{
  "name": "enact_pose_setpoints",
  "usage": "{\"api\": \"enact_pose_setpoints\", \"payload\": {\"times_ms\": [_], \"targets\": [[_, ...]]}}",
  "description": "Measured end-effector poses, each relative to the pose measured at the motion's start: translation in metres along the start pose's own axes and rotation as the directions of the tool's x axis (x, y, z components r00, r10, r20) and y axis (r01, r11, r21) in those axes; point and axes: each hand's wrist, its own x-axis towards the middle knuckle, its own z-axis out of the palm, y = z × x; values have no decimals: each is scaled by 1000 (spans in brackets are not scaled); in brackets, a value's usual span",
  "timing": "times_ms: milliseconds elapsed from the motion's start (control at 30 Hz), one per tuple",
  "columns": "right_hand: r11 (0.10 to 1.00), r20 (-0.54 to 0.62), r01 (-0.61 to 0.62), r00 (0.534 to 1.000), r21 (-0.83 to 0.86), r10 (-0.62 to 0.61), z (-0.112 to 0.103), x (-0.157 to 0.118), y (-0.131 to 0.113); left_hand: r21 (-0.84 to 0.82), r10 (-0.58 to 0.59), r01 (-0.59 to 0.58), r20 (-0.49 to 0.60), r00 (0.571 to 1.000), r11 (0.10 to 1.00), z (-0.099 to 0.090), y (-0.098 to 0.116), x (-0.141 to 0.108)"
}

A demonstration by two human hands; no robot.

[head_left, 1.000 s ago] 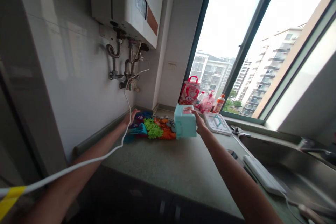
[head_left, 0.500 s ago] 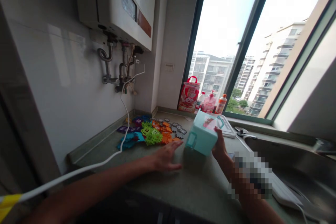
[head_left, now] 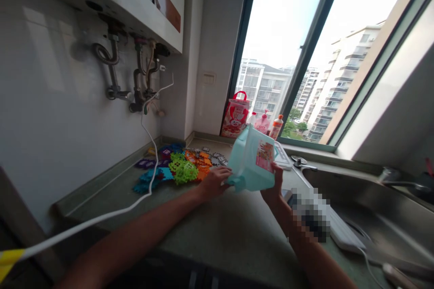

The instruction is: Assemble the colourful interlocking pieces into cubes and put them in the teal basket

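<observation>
A light-teal plastic storage box [head_left: 249, 162] is tilted above the counter, a printed label on its side. My right hand [head_left: 273, 184] grips its right side, with the fingers wrapped round the lower edge. At the box's lower left, by a teal latch or handle, my left hand [head_left: 216, 181] has its fingers curled onto the edge. Left of the box lies a spread of plastic interlocking building pieces [head_left: 185, 167] in green, orange, blue, purple and grey. The inside of the box is hidden from me.
A white cable [head_left: 118, 212] runs across the counter [head_left: 217, 235] in front of the pieces. A red bag [head_left: 235, 117] and several bottles [head_left: 262, 123] stand by the window. To the right are a white tray [head_left: 283, 158], a blurred-out item and a steel sink [head_left: 356, 189].
My left hand has moved from open beside the box onto its left edge. The box has been turned and tilted, bringing its labelled side into view. The camera view has shifted.
</observation>
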Motion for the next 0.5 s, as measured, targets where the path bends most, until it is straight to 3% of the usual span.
{"api": "enact_pose_setpoints", "payload": {"times_ms": [67,100,133,167,233,300,367,433,500], "targets": [[981,-9,153,988,-123,-155,-3,2,-7,-3,25,-25,-25,999,1000,-7,-3,2],[933,-4,276,959,-232,-285,-6,2,-12,8,35,-34,-30,999,999,-12,-4,3],[835,30,415,900,-362,-435,-10,2,-18,26,42,-41,-33,999,999,-17,-4,4],[682,114,548,812,-484,-572,-13,0,-24,53,52,-50,-27,998,997,-22,-4,6],[312,405,738,615,-599,-677,-17,-7,-35,133,79,-78,4,997,988,-34,-4,9],[35,717,849,466,-527,-518,-15,-16,-43,230,106,-114,48,993,967,-47,-6,13],[-120,891,906,365,-407,-269,-7,-25,-47,315,142,-155,65,988,936,-61,-9,15],[-235,943,914,313,-331,-112,0,-30,-48,367,206,-210,50,977,906,-75,-11,16],[-333,951,892,298,-306,-76,4,-29,-48,405,279,-264,21,960,876,-84,-13,17]]}}
